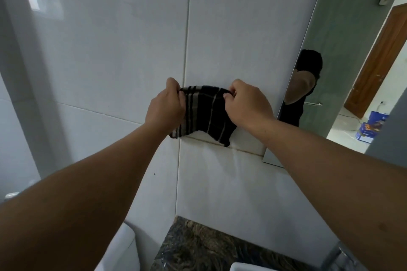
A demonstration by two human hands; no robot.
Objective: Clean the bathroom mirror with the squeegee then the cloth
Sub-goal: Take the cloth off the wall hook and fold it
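A dark cloth (206,114) with pale stripes hangs in front of the white tiled wall, held at its top corners. My left hand (167,103) pinches the left corner and my right hand (246,103) pinches the right corner. The mirror (343,50) is to the right of the cloth, its left edge running down the wall; it reflects a person's arm and dark shirt, a wooden door and boxes on a floor. No squeegee is in view.
A speckled stone counter (198,246) lies below, with a white basin rim (244,267) and a metal tap (343,253) at the bottom right. A white toilet tank (123,248) sits at the bottom left. White wall tiles (110,50) fill the middle.
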